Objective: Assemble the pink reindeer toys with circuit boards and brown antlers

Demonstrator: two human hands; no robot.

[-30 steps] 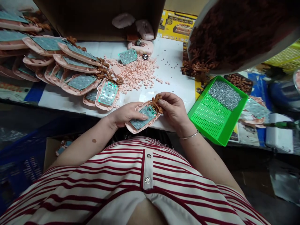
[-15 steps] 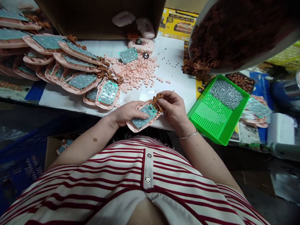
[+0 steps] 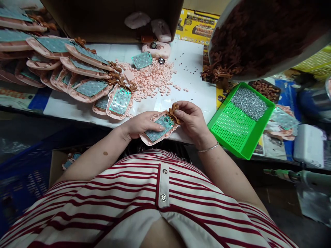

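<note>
Pink plastic shell [image 3: 145, 139] with greenish circuit board [image 3: 156, 134], centre of dial, near worktop's edge, clasped in left hand [image 3: 139, 124]; brown antler-shaped piece [image 3: 173, 113], two-o'clock end, pinched by right hand [image 3: 191, 119]. White worktop [image 3: 192, 89]: green perforated tray [image 3: 231, 127], three o'clock; cardboard box [image 3: 111, 24], eleven.

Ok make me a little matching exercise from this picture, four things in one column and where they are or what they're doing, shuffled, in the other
1. Left hand
2. Right hand
3. Green tray
4. Loose circuit board

A. Contains silvery metal pieces
B. Pinches a brown antler-shaped piece
C. Lies by small pink pieces
D. Grips a pink shell

Pairs: 1-D, 2-B, 3-A, 4-C
</note>
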